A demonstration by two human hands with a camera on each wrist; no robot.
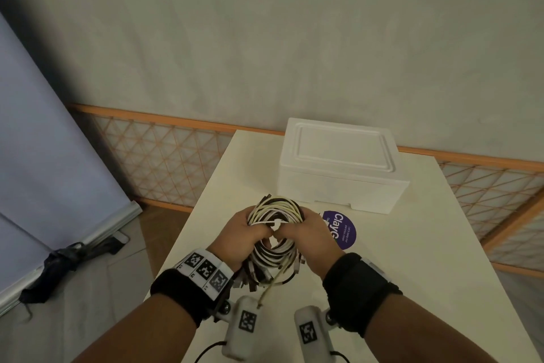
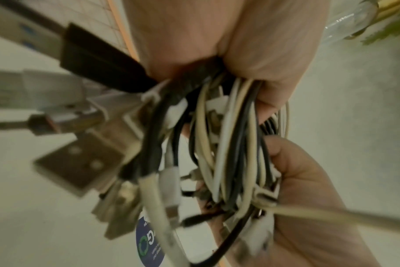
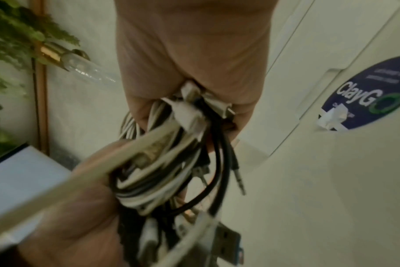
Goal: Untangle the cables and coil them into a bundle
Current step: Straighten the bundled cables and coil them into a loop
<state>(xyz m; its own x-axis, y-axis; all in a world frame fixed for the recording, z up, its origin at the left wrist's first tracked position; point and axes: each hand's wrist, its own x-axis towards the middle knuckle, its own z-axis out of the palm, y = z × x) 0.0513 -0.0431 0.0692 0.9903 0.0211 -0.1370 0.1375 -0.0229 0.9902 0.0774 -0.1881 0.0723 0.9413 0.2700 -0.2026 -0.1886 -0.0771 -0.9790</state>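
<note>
A round coil of white, cream and black cables (image 1: 275, 217) is held upright above the white table (image 1: 441, 259). My left hand (image 1: 240, 234) grips its left side and my right hand (image 1: 309, 233) grips its right side, thumbs meeting at the middle. Plug ends hang in a bunch below the coil (image 1: 265, 273), and one cream cable (image 1: 269, 286) trails down toward me. In the left wrist view the strands (image 2: 228, 144) run between both hands, with USB plugs (image 2: 80, 159) sticking out. The right wrist view shows the same bundle (image 3: 171, 171) and an audio jack (image 3: 239, 182).
A white foam box (image 1: 338, 162) stands at the back of the table. A round purple sticker (image 1: 343, 228) lies just right of my hands. An orange lattice fence (image 1: 164, 156) runs behind, and a dark umbrella (image 1: 64, 265) lies on the floor at left.
</note>
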